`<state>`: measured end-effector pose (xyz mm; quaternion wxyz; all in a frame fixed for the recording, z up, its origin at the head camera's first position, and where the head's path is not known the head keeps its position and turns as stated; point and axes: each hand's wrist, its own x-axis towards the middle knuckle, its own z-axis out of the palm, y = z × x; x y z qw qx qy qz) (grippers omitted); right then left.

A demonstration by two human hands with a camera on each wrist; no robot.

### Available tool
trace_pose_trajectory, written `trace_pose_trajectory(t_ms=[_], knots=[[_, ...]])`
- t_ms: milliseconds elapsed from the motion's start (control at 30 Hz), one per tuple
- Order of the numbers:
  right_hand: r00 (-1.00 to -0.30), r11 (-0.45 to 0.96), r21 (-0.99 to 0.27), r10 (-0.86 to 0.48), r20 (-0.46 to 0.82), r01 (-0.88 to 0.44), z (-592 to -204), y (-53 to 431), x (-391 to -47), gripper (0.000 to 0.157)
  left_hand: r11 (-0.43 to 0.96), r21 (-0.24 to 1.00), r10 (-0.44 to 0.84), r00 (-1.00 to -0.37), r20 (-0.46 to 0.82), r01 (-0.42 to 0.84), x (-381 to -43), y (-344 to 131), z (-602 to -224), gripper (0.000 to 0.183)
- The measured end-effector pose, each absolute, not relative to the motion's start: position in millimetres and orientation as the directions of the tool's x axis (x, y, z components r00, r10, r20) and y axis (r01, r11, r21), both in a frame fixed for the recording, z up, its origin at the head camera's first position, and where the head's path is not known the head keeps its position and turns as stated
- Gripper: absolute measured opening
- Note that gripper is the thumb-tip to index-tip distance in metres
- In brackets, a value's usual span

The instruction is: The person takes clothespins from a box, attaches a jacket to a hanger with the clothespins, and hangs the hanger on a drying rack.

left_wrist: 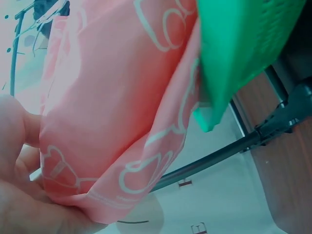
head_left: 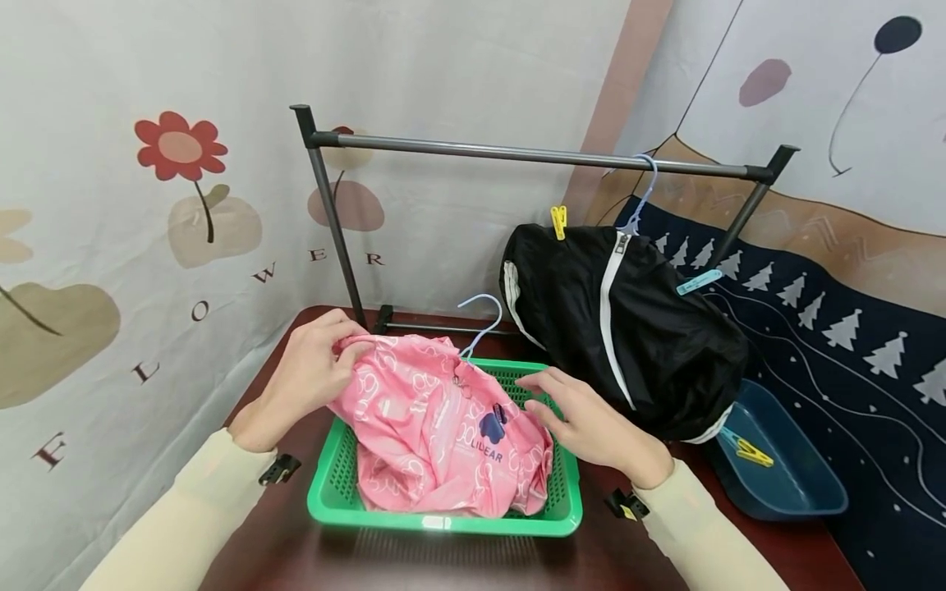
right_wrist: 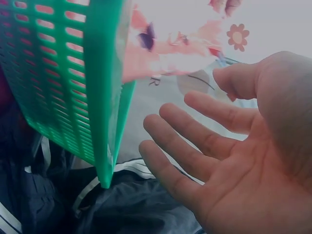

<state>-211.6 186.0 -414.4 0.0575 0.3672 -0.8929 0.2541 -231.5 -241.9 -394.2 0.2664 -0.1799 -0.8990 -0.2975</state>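
A pink garment (head_left: 421,427) with white outline prints and a dark blue logo lies bunched in a green plastic basket (head_left: 443,522). The blue hook of a hanger (head_left: 484,316) sticks up from its neck. My left hand (head_left: 314,369) pinches the garment's upper left part between thumb and fingers; the left wrist view shows the pink cloth (left_wrist: 107,97) hanging from that grip. Over the basket's right rim, my right hand (head_left: 584,414) is held with fingers spread, near the garment's right side. In the right wrist view its palm (right_wrist: 243,170) holds nothing.
Behind the basket stands a metal clothes rack (head_left: 480,150). A black jacket (head_left: 591,320) with white zips hangs from it on a blue hanger, with a yellow clothespin (head_left: 558,222) and a light blue clothespin (head_left: 698,281) clipped on. A dark blue tub (head_left: 783,460) with clothespins sits at right.
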Motion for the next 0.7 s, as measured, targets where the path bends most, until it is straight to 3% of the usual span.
trace_pose_trajectory(t_ms=[200, 367, 567, 700], knots=[[-0.730, 0.586, -0.455, -0.633, 0.259, -0.670, -420.0, 186.1, -213.2, 0.032, 0.741, 0.423, 0.116, -0.721, 0.683, 0.521, -227.9, -243.5, -388.3, 0.001], [-0.742, 0.581, -0.483, -0.617, 0.264, -0.655, -423.6, 187.0, -213.5, 0.029, 0.710, 0.447, 0.064, -0.682, 0.728, 0.544, -226.5, -245.0, -383.0, 0.010], [-0.752, 0.546, -0.541, -0.589, 0.295, -0.640, -424.3, 192.0, -214.0, 0.016, 0.696, 0.478, -0.005, -0.663, 0.749, 0.536, -223.8, -246.9, -377.8, 0.008], [-0.726, 0.499, -0.539, -0.566, 0.390, -0.679, -423.6, 194.2, -216.5, 0.009, 0.691, 0.498, -0.032, -0.666, 0.745, 0.524, -220.9, -245.9, -374.9, 0.006]])
